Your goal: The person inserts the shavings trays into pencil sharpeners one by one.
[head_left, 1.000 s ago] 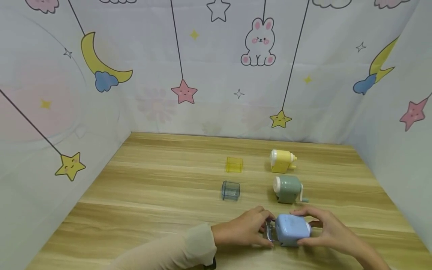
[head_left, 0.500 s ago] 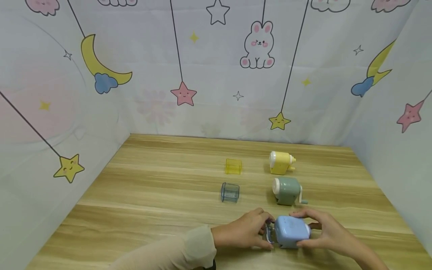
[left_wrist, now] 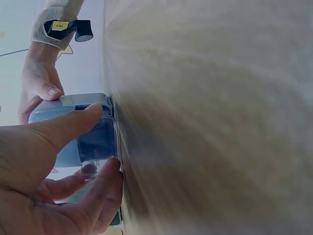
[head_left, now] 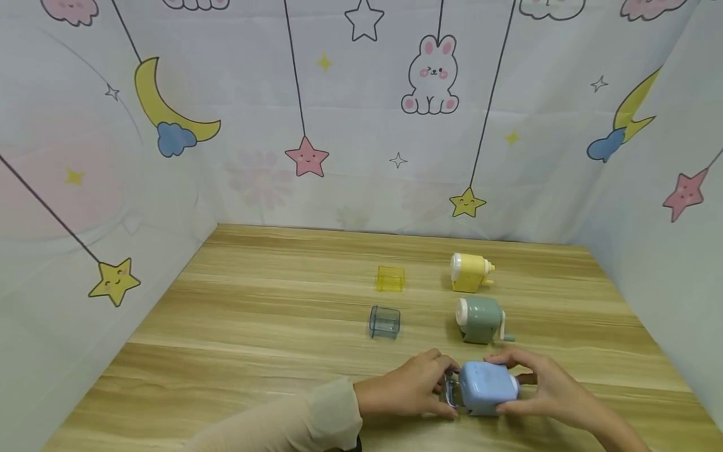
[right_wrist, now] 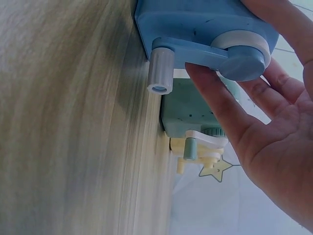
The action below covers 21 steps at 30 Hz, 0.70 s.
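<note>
A blue hand-crank pencil sharpener [head_left: 488, 384] stands at the front right of the table. My right hand [head_left: 539, 383] holds its body from the right, thumb on the near side and fingers on the far side. In the right wrist view its blue crank [right_wrist: 195, 51] with a pale grey knob faces that palm. The clear shavings drawer [head_left: 452, 390] sticks partly out of the sharpener's left end. My left hand [head_left: 409, 386] pinches this drawer between thumb and fingers. Up close in the left wrist view, the left thumb overlaps the drawer and fingertips touch its edge.
Behind the blue sharpener stand a green sharpener [head_left: 480, 320] and a yellow sharpener [head_left: 470, 273], cranks to the right. Left of them lie a bluish clear drawer [head_left: 385, 322] and a yellow clear drawer [head_left: 391, 279]. Patterned white cloth [head_left: 361, 125] encloses the wooden table [head_left: 254, 301].
The head view has tilted slightly, so the scene sits a little lower. Both hands keep their hold on the blue sharpener and its drawer, with hardly any movement.
</note>
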{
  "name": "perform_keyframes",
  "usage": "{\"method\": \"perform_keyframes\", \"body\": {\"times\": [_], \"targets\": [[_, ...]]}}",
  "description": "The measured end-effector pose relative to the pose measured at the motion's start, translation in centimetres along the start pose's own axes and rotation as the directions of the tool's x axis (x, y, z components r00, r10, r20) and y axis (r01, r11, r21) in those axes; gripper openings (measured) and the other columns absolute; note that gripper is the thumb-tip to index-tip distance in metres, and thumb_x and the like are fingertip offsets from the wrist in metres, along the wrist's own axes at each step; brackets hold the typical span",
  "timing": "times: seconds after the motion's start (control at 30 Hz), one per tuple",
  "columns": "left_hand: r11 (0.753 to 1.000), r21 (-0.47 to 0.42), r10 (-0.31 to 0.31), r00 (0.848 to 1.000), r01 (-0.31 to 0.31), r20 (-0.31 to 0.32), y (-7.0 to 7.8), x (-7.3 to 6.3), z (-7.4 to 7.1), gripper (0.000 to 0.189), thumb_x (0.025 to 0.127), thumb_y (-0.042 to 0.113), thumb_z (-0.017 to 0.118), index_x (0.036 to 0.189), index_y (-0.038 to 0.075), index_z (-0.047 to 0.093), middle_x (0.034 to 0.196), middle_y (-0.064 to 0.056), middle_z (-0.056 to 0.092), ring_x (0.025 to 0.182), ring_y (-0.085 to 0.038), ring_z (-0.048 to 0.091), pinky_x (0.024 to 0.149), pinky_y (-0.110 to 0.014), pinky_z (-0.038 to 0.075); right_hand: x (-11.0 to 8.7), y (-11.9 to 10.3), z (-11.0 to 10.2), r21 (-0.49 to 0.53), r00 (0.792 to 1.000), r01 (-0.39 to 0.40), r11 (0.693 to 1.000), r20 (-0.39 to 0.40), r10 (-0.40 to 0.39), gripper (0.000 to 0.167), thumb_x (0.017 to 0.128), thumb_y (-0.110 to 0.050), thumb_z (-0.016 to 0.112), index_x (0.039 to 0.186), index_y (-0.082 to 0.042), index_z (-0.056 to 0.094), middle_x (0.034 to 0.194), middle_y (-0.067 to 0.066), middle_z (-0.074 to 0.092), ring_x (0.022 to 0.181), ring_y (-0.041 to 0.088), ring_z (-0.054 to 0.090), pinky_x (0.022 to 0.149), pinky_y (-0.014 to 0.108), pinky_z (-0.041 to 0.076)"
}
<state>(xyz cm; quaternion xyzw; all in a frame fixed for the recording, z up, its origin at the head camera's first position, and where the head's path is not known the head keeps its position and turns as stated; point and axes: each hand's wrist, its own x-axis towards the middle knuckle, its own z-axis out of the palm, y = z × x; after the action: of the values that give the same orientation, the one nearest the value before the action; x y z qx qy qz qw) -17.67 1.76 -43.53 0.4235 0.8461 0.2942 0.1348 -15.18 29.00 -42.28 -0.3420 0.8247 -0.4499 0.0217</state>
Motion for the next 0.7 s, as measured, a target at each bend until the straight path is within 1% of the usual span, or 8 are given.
{"method": "perform_keyframes", "body": {"times": [0.13,0.33,0.4,0.63,0.7], "targets": [[1.000,0.002,0.005,1.000,-0.005,-0.010,0.00,-0.03,0.08,0.062,0.082,0.030,0.085,0.131,0.003,0.057,0.105,-0.001,0.055,0.083,0.004,0.051,0.071,-0.005,0.045,0.09,-0.03,0.04,0.005,1.000,0.005,1.000,0.004,-0.005,0.053,0.073,-0.009,0.090,0.118,-0.008,0.064,0.120,0.011,0.066,0.099,0.006,0.059,0.072,0.030,0.061],[1.000,0.002,0.014,1.000,-0.014,-0.018,-0.03,0.06,0.15,0.061,0.083,0.030,0.084,0.131,0.003,0.057,0.104,0.000,0.054,0.083,0.003,0.051,0.071,-0.005,0.045,0.12,0.01,-0.04,-0.003,1.000,0.000,1.000,-0.001,0.000,0.053,0.072,-0.011,0.091,0.117,-0.009,0.064,0.120,0.001,0.066,0.099,0.004,0.058,0.071,0.031,0.061],[1.000,0.006,0.017,1.000,-0.017,-0.020,-0.03,0.08,0.18,0.061,0.083,0.030,0.084,0.130,0.003,0.057,0.103,0.000,0.054,0.082,0.003,0.050,0.071,-0.005,0.045,0.13,0.01,-0.06,-0.002,1.000,-0.005,1.000,-0.001,0.005,0.052,0.072,-0.011,0.091,0.117,-0.010,0.064,0.120,-0.001,0.066,0.099,0.004,0.058,0.071,0.031,0.061],[1.000,0.011,0.019,0.999,-0.018,-0.032,-0.18,0.13,0.47,0.061,0.083,0.031,0.084,0.130,0.003,0.057,0.104,0.001,0.054,0.082,0.004,0.049,0.070,-0.006,0.044,0.22,-0.03,-0.09,0.014,1.000,0.002,1.000,0.005,-0.002,0.052,0.072,-0.009,0.091,0.116,-0.010,0.064,0.120,0.003,0.066,0.100,0.004,0.057,0.072,0.031,0.061],[1.000,0.009,0.019,0.999,-0.019,-0.035,-0.17,0.12,0.52,0.061,0.083,0.031,0.084,0.130,0.003,0.057,0.104,0.000,0.055,0.082,0.004,0.049,0.071,-0.005,0.044,0.18,-0.02,-0.10,0.011,1.000,0.000,1.000,0.006,0.000,0.051,0.072,-0.010,0.091,0.116,-0.010,0.064,0.120,0.002,0.066,0.099,0.004,0.057,0.072,0.031,0.061]]}}
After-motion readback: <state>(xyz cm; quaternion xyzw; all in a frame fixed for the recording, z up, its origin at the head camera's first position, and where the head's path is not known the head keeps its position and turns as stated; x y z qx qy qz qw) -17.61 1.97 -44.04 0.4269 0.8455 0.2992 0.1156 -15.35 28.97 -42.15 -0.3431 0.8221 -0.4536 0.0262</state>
